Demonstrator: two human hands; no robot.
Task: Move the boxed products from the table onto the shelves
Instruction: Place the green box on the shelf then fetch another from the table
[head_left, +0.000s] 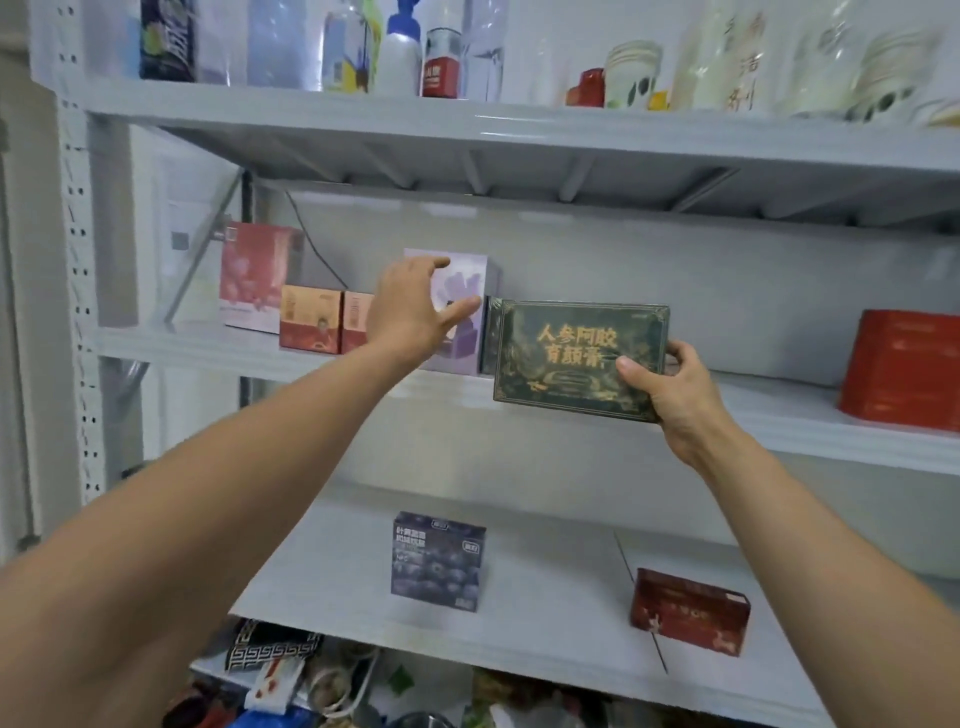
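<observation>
My right hand (670, 392) grips the lower right corner of a dark green box with gold lettering (566, 353), held upright at the front edge of the middle shelf (779, 415). My left hand (410, 306) is spread in front of a tall lilac box (467, 291) standing on that shelf, fingers straight, right at its front face; contact is unclear. The green box's left edge is right beside the lilac box.
Pink box (252, 275) and small red boxes (311, 317) stand left on the middle shelf; a red tin (904, 369) at right. The lower shelf holds a dark blue box (436, 561) and a red box (688, 610). Bottles and cups (631, 73) fill the top shelf.
</observation>
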